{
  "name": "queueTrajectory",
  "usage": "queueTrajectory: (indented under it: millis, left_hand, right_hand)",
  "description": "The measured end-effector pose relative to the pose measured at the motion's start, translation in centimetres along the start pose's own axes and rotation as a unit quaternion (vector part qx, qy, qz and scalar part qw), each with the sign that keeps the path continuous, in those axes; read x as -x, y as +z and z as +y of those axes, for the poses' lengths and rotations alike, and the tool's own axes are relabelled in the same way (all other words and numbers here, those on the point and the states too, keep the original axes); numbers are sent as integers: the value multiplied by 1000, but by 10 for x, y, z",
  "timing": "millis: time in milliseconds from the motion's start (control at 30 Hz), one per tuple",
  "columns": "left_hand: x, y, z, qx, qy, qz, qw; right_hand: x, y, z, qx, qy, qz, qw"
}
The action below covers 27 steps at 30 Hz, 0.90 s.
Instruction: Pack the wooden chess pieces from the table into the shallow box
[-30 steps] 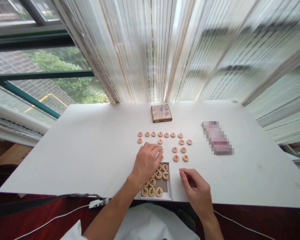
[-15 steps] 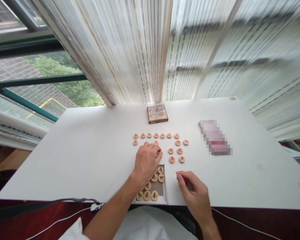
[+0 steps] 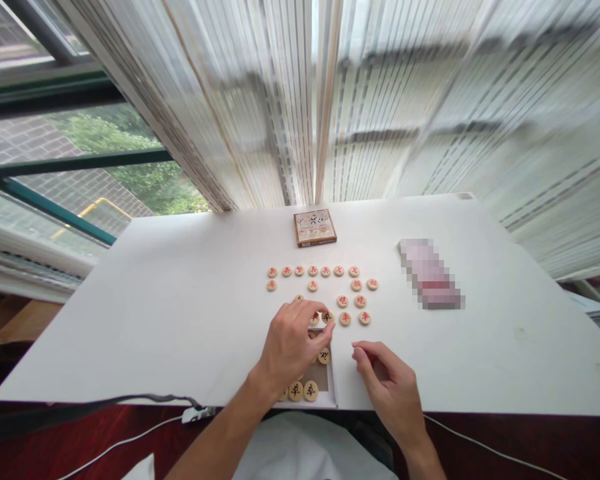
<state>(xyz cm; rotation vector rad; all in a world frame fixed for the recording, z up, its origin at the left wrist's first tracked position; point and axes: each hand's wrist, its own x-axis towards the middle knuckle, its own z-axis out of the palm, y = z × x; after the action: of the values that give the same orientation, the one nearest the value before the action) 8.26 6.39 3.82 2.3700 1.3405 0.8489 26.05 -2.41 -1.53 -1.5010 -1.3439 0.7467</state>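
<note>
My left hand (image 3: pixel 293 340) reaches over the open tray (image 3: pixel 333 393) with thumb and forefinger closed around a round wooden Chinese chess piece (image 3: pixel 327 317) with a black character. Beside it another piece (image 3: pixel 314 319) shows between the fingers. Inside the tray lie black-lettered pieces (image 3: pixel 311 391), partly hidden by my hand and wrist. My right hand (image 3: pixel 387 383) rests on the table right of the tray, fingers curled with the thumb against them, and nothing shows in it. Red-lettered pieces (image 3: pixel 313 271) form a row beyond, with more pieces (image 3: pixel 360 301) in shorter rows nearer me.
A flat Chinese chess box (image 3: pixel 315 228) lies at the back of the white table (image 3: pixel 145 320). To the right is a blurred pinkish object (image 3: pixel 430 275). A dark strap (image 3: pixel 145 401) and a white cable (image 3: pixel 130 437) run along the front left edge. Curtains hang behind.
My left hand has drawn back toward me and now pinches a black-lettered piece above the tray's far edge. A piece it covered before is partly uncovered. My right hand stays put.
</note>
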Motion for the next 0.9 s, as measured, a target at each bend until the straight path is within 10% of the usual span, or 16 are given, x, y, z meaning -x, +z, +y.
queueTrajectory:
  millis: [900]
  left_hand:
    - [70,-14,-7,225,-14,-67,972]
  right_hand:
    - [14,23,-28,-116,78,-102,985]
